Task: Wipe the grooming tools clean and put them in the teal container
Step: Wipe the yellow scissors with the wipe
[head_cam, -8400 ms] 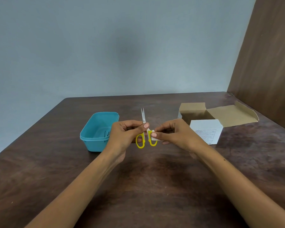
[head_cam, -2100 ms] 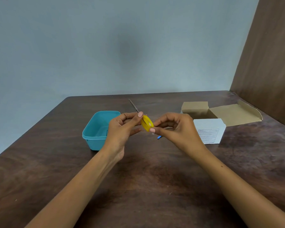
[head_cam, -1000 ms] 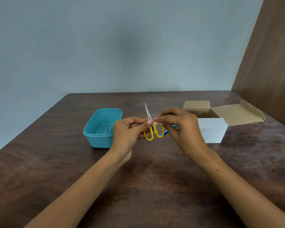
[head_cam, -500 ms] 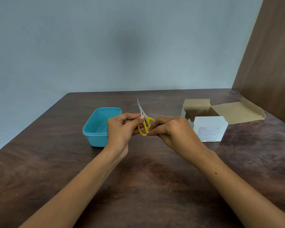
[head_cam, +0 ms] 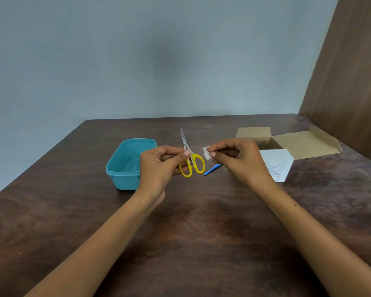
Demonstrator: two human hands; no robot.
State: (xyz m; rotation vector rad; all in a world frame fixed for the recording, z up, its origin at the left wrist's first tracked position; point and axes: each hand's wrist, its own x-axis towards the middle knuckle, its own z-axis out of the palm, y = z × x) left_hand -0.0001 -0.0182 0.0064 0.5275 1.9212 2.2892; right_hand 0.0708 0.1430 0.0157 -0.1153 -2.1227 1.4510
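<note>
My left hand (head_cam: pixel 159 166) pinches small scissors (head_cam: pixel 198 163) with yellow loops just below the pivot; their thin curved blades point up and away. Just right of them, my right hand (head_cam: pixel 238 159) pinches a small white wipe (head_cam: pixel 206 152) between thumb and forefinger, a short gap from the scissors. The teal container (head_cam: pixel 124 163) stands on the table left of my left hand, which hides its right end. A slim blue tool (head_cam: pixel 211 169) lies on the table below and between my hands, partly hidden by my right hand.
An open brown cardboard box (head_cam: pixel 287 142) with a white printed flap (head_cam: pixel 276 166) sits at the right, behind my right hand. A brown panel (head_cam: pixel 347 82) rises along the table's right edge. The dark wooden table (head_cam: pixel 191 232) spreads toward me.
My right hand has drawn away from the scissors' handles to the right, and the white wipe now shows in its pinch. The scissors have turned so both yellow loops face me.
</note>
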